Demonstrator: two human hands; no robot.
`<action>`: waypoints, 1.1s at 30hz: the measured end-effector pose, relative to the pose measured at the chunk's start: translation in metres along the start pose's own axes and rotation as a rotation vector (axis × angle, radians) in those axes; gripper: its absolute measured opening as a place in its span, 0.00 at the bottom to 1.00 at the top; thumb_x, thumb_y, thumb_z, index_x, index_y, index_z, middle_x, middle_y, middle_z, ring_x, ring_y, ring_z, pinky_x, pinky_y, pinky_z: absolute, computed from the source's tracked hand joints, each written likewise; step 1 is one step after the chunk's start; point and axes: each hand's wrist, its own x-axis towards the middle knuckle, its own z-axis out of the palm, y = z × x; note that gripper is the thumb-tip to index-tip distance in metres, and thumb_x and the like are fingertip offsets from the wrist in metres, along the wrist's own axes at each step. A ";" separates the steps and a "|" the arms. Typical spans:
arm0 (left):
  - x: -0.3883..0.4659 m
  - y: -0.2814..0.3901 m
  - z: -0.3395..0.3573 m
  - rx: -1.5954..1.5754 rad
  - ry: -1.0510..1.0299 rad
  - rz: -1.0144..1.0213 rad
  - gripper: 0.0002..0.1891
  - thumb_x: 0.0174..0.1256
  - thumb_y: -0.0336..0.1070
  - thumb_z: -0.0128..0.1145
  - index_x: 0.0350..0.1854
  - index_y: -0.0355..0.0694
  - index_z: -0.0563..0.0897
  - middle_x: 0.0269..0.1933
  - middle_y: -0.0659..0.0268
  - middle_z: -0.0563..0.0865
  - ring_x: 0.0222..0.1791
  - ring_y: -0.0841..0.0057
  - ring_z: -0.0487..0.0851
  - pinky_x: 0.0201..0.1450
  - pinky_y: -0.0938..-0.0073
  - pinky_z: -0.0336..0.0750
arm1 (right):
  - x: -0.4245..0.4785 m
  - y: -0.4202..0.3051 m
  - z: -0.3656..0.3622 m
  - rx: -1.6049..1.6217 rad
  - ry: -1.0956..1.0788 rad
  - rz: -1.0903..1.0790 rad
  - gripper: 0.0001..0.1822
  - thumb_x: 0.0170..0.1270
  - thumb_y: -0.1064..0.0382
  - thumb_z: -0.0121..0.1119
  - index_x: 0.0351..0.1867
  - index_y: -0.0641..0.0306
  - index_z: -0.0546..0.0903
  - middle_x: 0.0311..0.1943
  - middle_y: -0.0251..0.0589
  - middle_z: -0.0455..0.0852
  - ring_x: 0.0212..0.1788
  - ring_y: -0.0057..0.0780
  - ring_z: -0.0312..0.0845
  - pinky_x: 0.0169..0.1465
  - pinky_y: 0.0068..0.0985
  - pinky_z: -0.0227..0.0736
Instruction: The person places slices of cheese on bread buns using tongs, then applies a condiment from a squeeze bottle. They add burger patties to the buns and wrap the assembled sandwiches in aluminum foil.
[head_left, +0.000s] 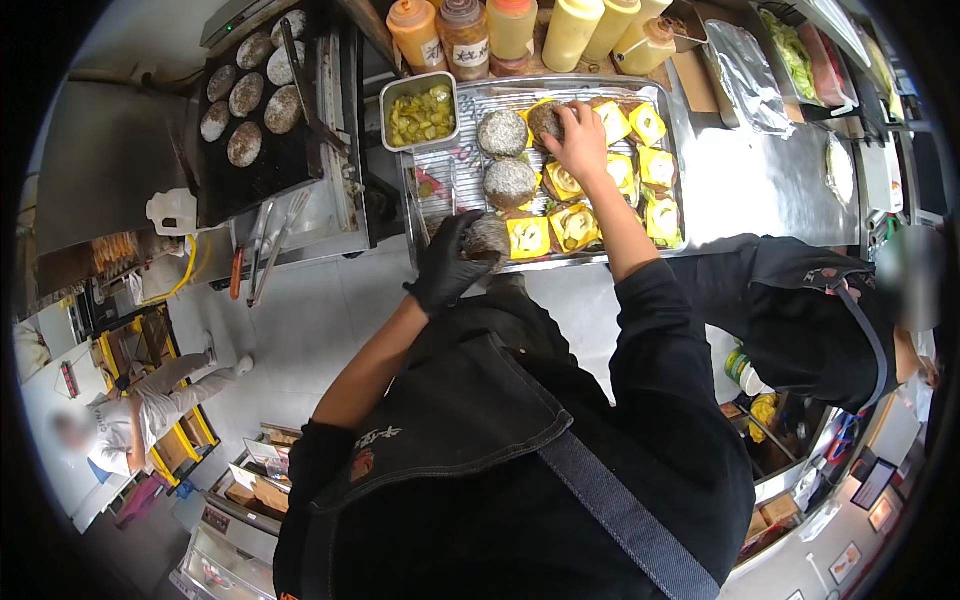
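My left hand (448, 262), in a black glove, grips a dark, flour-dusted bun (487, 238) at the near left of a wire-racked metal tray (472, 90). Bare, my right hand (582, 141) has its fingers on another dark bun top (545, 122) in the far row, over yellow cheese. Two dusted bun tops (504, 133) sit to the left of it, one behind the other. Several open burgers fill the rest of the rack, with square cheese slices (528, 238) and pale sauce on top. A metal pan of pickle slices (421, 112) stands at the tray's far left corner.
Squeeze bottles (517, 30) line the back. Several dusted buns (246, 94) lie on a dark griddle (225, 165) at left, with tongs (259, 255) below. Foil-covered and lettuce containers (791, 56) stand right. A co-worker (795, 315) is close at right; another person (150, 412) is farther left.
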 end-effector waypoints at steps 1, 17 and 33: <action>0.007 0.009 0.007 0.158 0.007 0.127 0.32 0.48 0.34 0.70 0.59 0.39 0.73 0.52 0.56 0.78 0.51 0.64 0.77 0.53 0.64 0.74 | -0.001 -0.002 -0.006 0.004 0.028 -0.008 0.25 0.49 0.55 0.70 0.50 0.59 0.79 0.53 0.48 0.75 0.56 0.49 0.70 0.60 0.41 0.65; 0.021 -0.002 0.027 0.565 -0.222 0.270 0.32 0.49 0.44 0.64 0.59 0.38 0.75 0.54 0.52 0.76 0.55 0.55 0.73 0.55 0.55 0.71 | -0.108 -0.074 -0.073 0.307 0.029 0.198 0.22 0.58 0.65 0.65 0.53 0.68 0.74 0.57 0.54 0.72 0.61 0.51 0.66 0.64 0.41 0.59; 0.087 -0.090 -0.408 0.881 0.228 -0.007 0.30 0.48 0.43 0.67 0.57 0.45 0.77 0.55 0.51 0.79 0.54 0.54 0.78 0.57 0.59 0.74 | 0.116 -0.412 0.047 0.180 -0.291 -0.404 0.27 0.54 0.62 0.65 0.56 0.64 0.73 0.55 0.53 0.73 0.56 0.51 0.71 0.57 0.37 0.72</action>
